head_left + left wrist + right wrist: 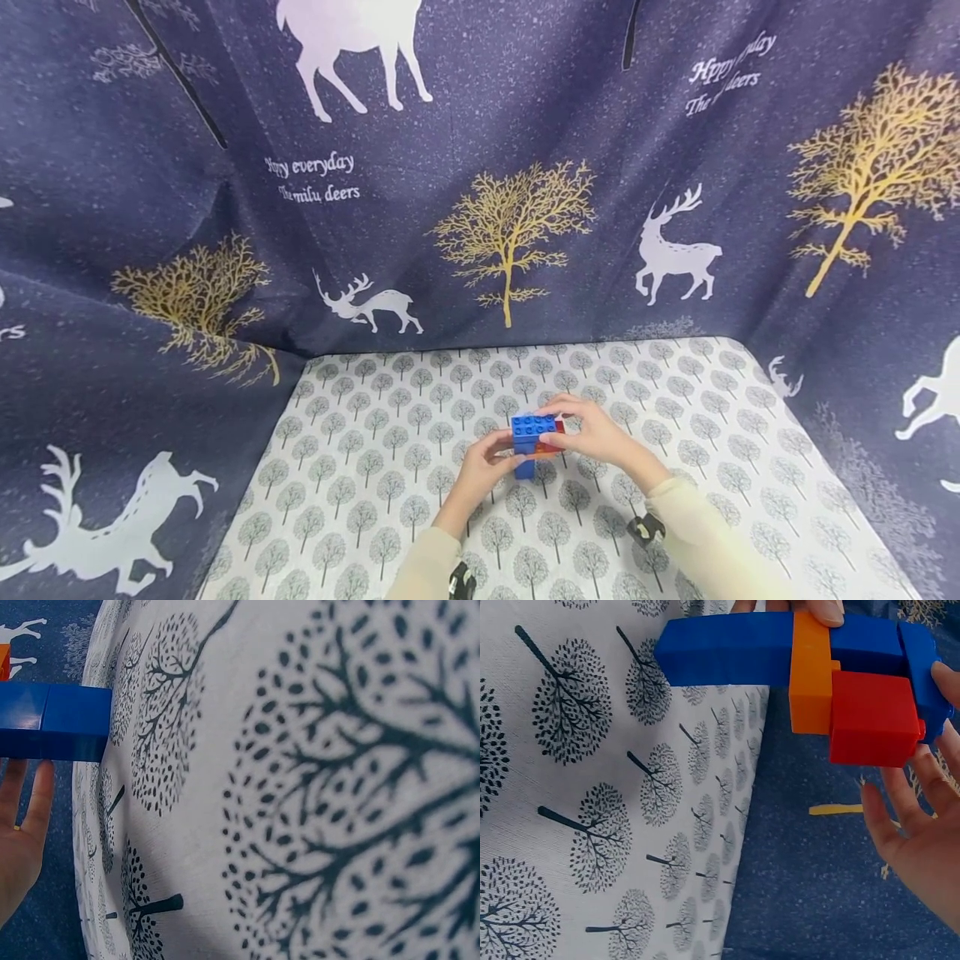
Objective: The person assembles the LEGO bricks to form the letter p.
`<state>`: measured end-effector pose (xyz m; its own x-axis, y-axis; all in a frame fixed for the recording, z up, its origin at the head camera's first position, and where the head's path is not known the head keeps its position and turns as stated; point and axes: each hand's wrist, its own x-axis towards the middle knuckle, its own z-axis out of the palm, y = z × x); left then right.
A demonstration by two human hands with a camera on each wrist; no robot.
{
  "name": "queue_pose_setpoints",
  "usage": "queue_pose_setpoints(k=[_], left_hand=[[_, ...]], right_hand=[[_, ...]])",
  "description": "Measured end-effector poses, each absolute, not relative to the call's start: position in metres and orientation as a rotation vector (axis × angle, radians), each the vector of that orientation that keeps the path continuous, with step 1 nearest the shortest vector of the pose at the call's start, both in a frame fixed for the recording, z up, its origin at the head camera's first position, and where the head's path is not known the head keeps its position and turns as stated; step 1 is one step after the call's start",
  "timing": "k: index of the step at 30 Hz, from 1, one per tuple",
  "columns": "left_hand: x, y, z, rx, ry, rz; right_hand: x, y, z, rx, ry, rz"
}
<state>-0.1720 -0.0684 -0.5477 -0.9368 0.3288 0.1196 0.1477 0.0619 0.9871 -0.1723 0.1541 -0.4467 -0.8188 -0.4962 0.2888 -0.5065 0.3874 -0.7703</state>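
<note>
A small tower of toy building bricks stands upright between both hands. Its lower part is a column of blue bricks [727, 651], its base at the tablecloth. Partway up, an orange brick [810, 682] juts out to one side and carries a red brick [874, 718]. A studded blue brick [534, 427] lies across the top. My left hand [482, 471] grips the column from the left, its thumb at the orange brick. My right hand [592, 432] pinches the top blue brick from the right, thumb in front and fingers behind.
A white cloth with grey trees [360, 517] covers the table. Behind it and at both sides hangs a dark blue curtain [480, 108] printed with deer and golden trees. Dark straps [647, 528] sit at both wrists below light sleeves.
</note>
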Motion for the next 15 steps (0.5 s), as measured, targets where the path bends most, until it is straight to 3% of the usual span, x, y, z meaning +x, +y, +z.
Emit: queue_pose_setpoints(k=[15], left_hand=[[-0.171, -0.067, -0.546, 0.506, 2.184, 1.999]], right_hand=[[-0.195, 0.162, -0.492, 0.999, -2.582, 1.451]])
